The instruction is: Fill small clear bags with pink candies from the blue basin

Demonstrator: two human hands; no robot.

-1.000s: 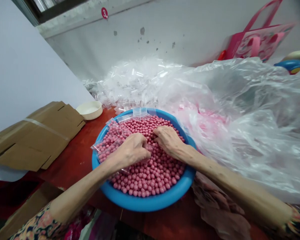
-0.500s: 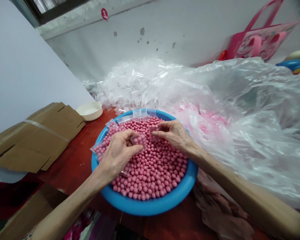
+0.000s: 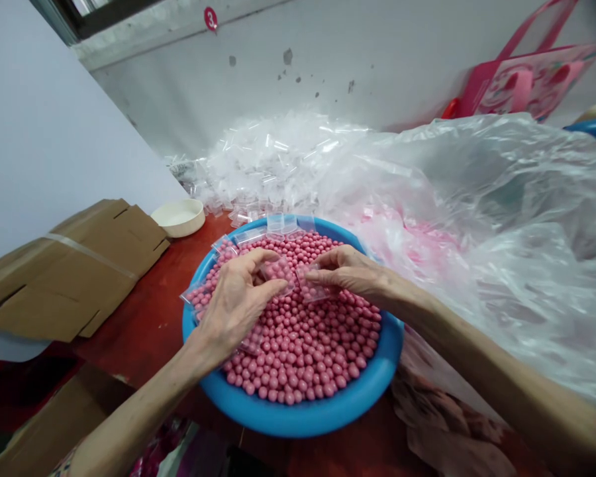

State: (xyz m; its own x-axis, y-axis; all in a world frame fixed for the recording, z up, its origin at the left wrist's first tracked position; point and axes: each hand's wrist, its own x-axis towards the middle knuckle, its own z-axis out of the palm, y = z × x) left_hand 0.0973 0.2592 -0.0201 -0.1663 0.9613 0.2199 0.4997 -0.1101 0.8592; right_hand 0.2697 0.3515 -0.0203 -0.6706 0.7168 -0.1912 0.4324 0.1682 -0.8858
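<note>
- Blue plastic basin (image 3: 302, 421): sits on a red tabletop (image 3: 129, 318), nearly full of glossy pink beads (image 3: 298, 351); small clear zip bags (image 3: 283, 225) lie along its rim from 9 to 12 o'clock
- Left hand (image 3: 236, 301): over the basin's 10 o'clock side, fingers curled, narrowly pinching a bead-filled bag (image 3: 278, 273)
- Right hand (image 3: 350, 271): at 1 o'clock over the beads, fingertips narrowly closed on a second small bag (image 3: 310, 290), apparently holding a few beads; it lies just beside the first
- Around the basin: a heap of empty clear bags (image 3: 273, 165) at 12 o'clock; a large plastic sheet (image 3: 501, 199) at 2 o'clock; a cream dish (image 3: 179, 218) at 10 o'clock; flattened cardboard (image 3: 69, 271) at 9 o'clock
</note>
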